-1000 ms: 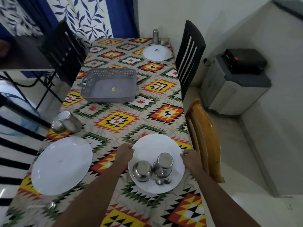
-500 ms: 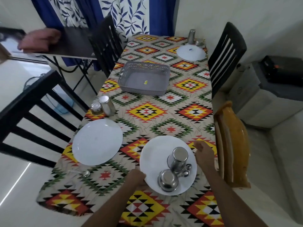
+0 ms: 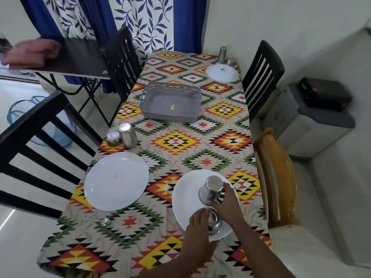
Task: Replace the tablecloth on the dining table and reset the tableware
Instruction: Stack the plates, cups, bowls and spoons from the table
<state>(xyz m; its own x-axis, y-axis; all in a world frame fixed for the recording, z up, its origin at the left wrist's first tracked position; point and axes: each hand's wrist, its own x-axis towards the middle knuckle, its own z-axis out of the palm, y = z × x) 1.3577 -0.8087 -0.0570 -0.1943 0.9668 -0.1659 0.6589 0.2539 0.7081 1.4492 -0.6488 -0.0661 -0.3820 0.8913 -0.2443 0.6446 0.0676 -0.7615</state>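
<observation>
A patterned tablecloth (image 3: 180, 141) covers the dining table. On its near right lies a white plate (image 3: 186, 197). My right hand (image 3: 226, 203) grips an upturned steel tumbler (image 3: 211, 189) over that plate. My left hand (image 3: 197, 227) reaches onto the plate and holds a small steel bowl (image 3: 214, 222) at its near edge. A second white plate (image 3: 116, 180) lies at the near left, with a steel tumbler (image 3: 127, 135) and bowl (image 3: 113, 138) behind it. A third plate (image 3: 222, 73) with a tumbler (image 3: 222, 54) sits at the far right.
A grey perforated basket (image 3: 170, 102) stands mid-table. A spoon (image 3: 105, 221) lies near the left plate. Black chairs (image 3: 261, 77) flank the table; a wooden chair (image 3: 275, 177) is at my right. Another person's hand (image 3: 32, 53) rests on a dark side table at far left.
My right hand moved from the plate's rim onto the tumbler. My left hand shifted from the plate's edge onto the small bowl. The view has drawn back slightly.
</observation>
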